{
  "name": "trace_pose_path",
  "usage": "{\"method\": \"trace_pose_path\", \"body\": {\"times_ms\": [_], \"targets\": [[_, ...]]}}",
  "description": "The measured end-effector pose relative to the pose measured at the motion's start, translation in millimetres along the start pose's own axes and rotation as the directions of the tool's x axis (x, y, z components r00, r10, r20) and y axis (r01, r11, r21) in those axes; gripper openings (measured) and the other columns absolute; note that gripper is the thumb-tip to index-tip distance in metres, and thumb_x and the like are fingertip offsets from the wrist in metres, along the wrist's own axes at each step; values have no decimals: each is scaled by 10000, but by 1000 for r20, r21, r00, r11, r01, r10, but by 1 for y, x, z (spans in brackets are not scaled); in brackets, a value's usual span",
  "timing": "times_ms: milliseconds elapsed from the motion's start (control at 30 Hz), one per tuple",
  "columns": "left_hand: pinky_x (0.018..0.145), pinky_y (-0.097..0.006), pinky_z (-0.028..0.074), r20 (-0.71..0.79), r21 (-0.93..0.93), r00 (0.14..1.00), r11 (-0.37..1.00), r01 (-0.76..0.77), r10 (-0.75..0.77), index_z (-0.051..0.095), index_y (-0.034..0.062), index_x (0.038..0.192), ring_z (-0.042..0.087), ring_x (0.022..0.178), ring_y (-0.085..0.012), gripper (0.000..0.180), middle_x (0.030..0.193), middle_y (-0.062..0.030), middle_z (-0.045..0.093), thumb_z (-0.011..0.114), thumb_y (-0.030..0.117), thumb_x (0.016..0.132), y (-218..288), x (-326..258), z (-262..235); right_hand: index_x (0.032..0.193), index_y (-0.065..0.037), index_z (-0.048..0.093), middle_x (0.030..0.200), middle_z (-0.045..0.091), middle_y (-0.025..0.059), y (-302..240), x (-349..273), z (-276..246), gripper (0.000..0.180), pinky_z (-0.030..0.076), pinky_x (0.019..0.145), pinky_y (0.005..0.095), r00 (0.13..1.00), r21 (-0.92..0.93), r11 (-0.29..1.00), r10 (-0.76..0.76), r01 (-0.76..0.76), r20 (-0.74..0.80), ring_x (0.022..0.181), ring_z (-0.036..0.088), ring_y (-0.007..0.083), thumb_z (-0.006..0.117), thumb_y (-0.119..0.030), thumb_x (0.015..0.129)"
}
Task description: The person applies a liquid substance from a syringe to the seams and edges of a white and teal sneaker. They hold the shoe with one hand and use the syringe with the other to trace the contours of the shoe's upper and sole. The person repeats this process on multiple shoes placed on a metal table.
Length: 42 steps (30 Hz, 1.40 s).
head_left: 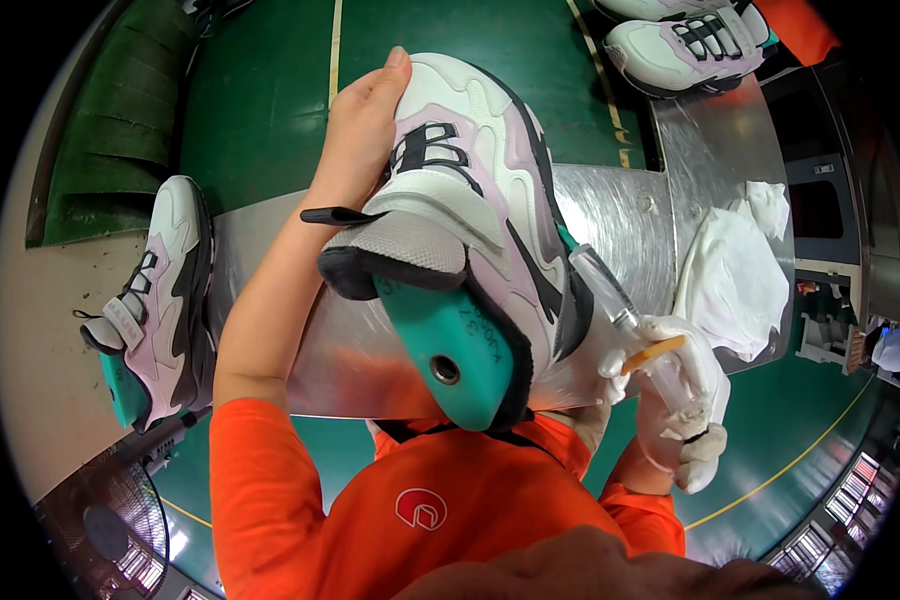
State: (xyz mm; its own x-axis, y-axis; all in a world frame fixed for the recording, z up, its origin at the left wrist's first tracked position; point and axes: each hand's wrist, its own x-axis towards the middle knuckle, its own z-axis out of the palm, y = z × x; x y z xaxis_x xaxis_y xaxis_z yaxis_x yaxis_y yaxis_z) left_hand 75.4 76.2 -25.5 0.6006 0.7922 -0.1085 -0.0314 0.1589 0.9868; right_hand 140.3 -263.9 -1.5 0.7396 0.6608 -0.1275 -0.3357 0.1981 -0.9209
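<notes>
My bare left hand (365,125) grips a white, lilac and grey sneaker (470,190) along its left side near the toe, the thumb up by the toe edge. A teal shoe last (450,345) fills the sneaker, its heel end pointing toward me. In my right hand (685,395), which wears a white glove, is a clear syringe (606,288). Its teal tip meets the sneaker's right side near the sole edge; the exact contact point is partly hidden. A yellow-orange strip (653,354) lies across the gloved fingers.
Another sneaker (155,300) with a last stands at the left. More sneakers (685,50) sit at the far right. A crumpled white cloth (735,275) lies on the metal tabletop (620,205). Beyond is a green belt surface (450,30), and a fan (105,530) stands at lower left.
</notes>
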Motion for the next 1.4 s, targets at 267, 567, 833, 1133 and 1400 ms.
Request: {"method": "trace_pose_path", "body": {"times_ms": [267,567,833,1133,1400], "targets": [[737,-226,470,25,-25,1000,1000,0,1,675,-38,1007,580,810,-85,436,909,-21,670,580,388,996,-1,1,-2,1288,115,455,1032,597,261,-5,11,-5,676,516,664,382,979,81,997,-16,0,204,810,635,314,670,-349,845],[737,-229,472,61,-43,998,999,8,-5,669,-29,1018,587,810,-90,429,921,-29,677,573,388,1000,1,-2,-3,1363,98,417,1087,602,212,-26,25,-8,839,511,785,354,937,12,997,-77,77,340,919,623,263,744,-396,769],[739,-228,476,75,-104,997,994,16,-8,667,-31,1021,593,815,-86,415,921,-30,675,558,370,1012,-3,3,-5,1274,-95,600,1179,525,180,-50,70,31,643,426,974,385,874,-670,596,-120,443,472,1090,544,342,679,-87,635],[716,-226,478,61,-116,998,993,4,3,667,-33,1012,595,797,-85,417,910,-29,673,550,368,1017,-5,3,-3,1182,-99,649,1240,522,196,-35,96,53,547,387,1037,397,844,-756,402,-90,516,528,1172,521,361,623,-89,636],[709,-226,469,67,-126,998,992,12,-3,664,-29,990,579,781,-81,413,897,-22,666,547,367,1018,-4,2,-1,1113,-86,669,1235,516,209,-32,98,55,486,407,1009,398,840,-763,365,-124,534,529,1148,534,380,615,-69,630]]}}
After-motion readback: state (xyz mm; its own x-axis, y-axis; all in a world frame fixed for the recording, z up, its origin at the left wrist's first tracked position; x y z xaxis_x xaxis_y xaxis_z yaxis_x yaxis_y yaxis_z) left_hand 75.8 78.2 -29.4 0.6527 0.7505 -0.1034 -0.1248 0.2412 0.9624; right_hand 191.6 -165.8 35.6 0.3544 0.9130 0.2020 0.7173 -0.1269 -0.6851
